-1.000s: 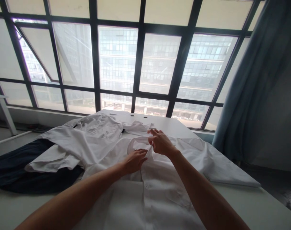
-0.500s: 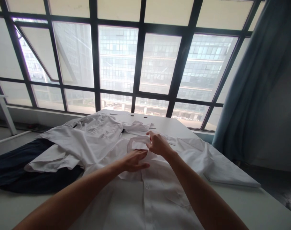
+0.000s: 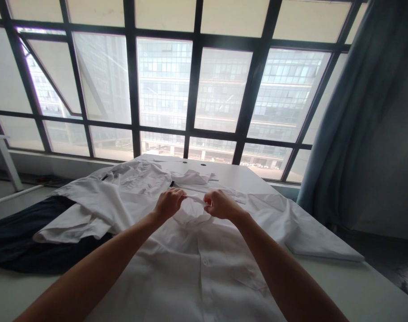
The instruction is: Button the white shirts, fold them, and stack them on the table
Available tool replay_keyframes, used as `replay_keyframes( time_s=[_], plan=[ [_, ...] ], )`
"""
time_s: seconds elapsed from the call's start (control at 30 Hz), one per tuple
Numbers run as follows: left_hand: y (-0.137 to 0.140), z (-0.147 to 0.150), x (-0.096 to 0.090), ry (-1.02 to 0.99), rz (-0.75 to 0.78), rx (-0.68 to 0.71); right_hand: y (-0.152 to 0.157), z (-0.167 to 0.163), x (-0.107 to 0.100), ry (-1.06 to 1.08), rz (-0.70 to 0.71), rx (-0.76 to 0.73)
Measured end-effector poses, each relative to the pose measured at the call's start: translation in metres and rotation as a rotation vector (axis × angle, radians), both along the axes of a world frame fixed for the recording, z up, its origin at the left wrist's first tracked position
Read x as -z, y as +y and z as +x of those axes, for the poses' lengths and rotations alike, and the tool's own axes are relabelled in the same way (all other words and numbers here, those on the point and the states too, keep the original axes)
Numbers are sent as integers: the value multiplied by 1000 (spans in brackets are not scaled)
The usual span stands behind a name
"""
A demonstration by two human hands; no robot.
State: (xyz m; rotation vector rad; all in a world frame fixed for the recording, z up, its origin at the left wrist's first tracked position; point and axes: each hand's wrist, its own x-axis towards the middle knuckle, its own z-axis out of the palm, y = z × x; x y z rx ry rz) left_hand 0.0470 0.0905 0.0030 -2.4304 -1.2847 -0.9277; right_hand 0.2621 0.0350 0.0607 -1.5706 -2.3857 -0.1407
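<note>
A white button-up shirt [image 3: 177, 273] lies front side up on the white table [image 3: 341, 275], its collar [image 3: 193, 206] at the far end. My left hand [image 3: 170, 200] is closed on the left side of the collar. On the collar's right side, my right hand [image 3: 220, 205] pinches the fabric between thumb and fingers. The collar band is raised a little and stretches between both hands. A button shows on the placket below it, and one sleeve spreads out to the right.
Another crumpled white garment [image 3: 140, 176] lies at the far left of the table. Dark navy fabric [image 3: 26, 241] sits under a white sleeve at the left. A blue-grey curtain [image 3: 334, 134] hangs at the right, and large windows stand behind the table.
My left hand has moved from inside the collar opening up and left to its edge and closed there. My right hand has lowered slightly; the collar is now flatter.
</note>
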Motion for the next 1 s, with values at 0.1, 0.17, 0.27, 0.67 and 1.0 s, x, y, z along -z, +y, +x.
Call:
replay_keyframes(
  time_s=[0.1, 0.17, 0.27, 0.67, 1.0],
  plan=[
    [-1, -4, -3, 139, 3, -67, 1, 8, -3, -121, -3, 154],
    [-2, -3, -4, 222, -9, -81, 2, 14, -5, -147, -19, 221],
    [-4, 4, -2, 288, -21, -66, 4, 21, -6, -170, -84, 262],
    [3, -5, 2, 32, -114, -63, 23, 45, 1, 91, -174, 291],
    [50, -23, 24, -489, -476, 129, 52, 61, 29, 984, -330, 36]
  ],
)
